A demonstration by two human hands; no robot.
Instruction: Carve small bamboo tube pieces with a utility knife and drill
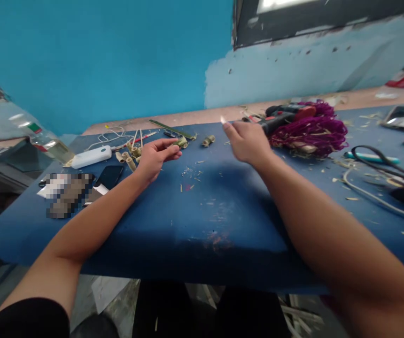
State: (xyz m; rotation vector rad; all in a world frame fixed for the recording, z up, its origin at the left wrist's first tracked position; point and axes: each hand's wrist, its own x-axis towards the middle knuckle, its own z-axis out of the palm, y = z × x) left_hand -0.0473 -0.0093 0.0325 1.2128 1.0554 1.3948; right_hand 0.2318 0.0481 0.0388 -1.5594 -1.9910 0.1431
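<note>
A short greenish piece (181, 142), perhaps bamboo, is pinched between the fingers of my left hand (158, 157) above the blue table (195, 225). My right hand (246, 141) is raised over the table, thumb and fingers together; a small pale tip shows at them, too blurred to name. Between the hands lies another short piece (208, 140). Several cut hollow pieces (130, 163) sit just left of my left hand. Behind it lies a long green strip (170, 129).
A purple fibre bundle (314, 134) and a dark power tool (281, 119) lie at the right. A cable (374, 199) runs near the right edge. At the left are a phone (109, 177), a white device (91, 157) and a tilted bottle (47, 141).
</note>
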